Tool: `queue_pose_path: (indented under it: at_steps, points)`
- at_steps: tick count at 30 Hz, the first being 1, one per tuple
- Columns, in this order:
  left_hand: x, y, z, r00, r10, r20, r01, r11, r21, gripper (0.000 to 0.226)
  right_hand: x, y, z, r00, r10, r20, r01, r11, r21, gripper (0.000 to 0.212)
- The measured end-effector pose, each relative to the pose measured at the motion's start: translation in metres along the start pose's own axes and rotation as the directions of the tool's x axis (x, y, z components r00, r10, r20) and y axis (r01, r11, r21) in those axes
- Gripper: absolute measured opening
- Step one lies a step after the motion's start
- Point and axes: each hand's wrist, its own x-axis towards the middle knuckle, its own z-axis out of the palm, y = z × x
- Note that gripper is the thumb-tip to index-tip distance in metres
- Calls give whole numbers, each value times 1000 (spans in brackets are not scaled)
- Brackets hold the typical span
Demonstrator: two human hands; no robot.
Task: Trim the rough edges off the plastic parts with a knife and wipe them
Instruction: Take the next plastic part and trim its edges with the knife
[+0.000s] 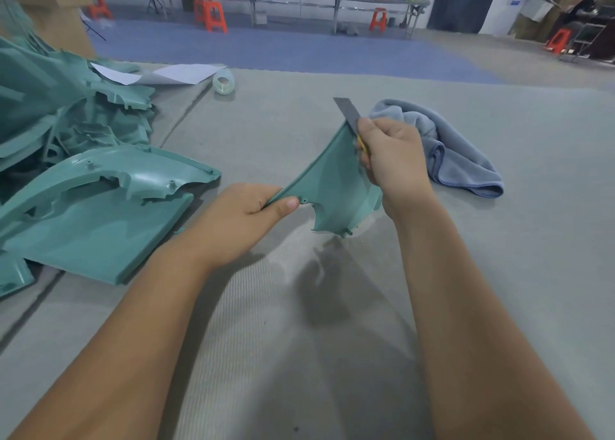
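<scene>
Bare forearms reach in from the near edge over a grey ribbed mat (273, 323). Far left of the grip lies a heap of teal plastic parts (83, 160), glossy moulded shells with screw bosses and jagged rims. The left hand (239, 220) pinches the near corner of a curved teal plastic part (327, 190) between thumb and curled fingers, holding it raised above the mat. At the part's far tip, the right hand (392, 156) is curled round a knife (347, 111), its flat grey blade laid against the part's upper edge. Just right of that hand, a soft blue cloth (462, 153) lies crumpled on the mat.
</scene>
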Motion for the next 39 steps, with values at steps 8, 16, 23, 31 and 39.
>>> queue_pose_path:
  at_steps: [8, 16, 23, 31, 39]
  points:
    - [2, -1, 0, 1000, -4, 4, 4, 1000, 16, 46, -12, -13, 2, 994, 49, 98, -54, 998, 42, 28]
    - [3, 4, 2, 998, -8, -59, 12, 998, 69, 37, -26, -16, -3, 998, 48, 36, -46, 996, -72, 37]
    - [7, 6, 10, 975, -3, -224, 48, 980, 193, 28, -32, -20, 0, 958, 108, 265, -76, 989, -128, 25]
    - [8, -1, 15, 975, -21, -219, 72, 971, 227, 37, -35, -19, 10, 948, 160, 276, -121, 981, -155, 17]
    - [7, 0, 14, 979, -19, -202, 65, 973, 223, 40, -29, -17, 17, 995, 24, 97, 1, 967, -253, 25]
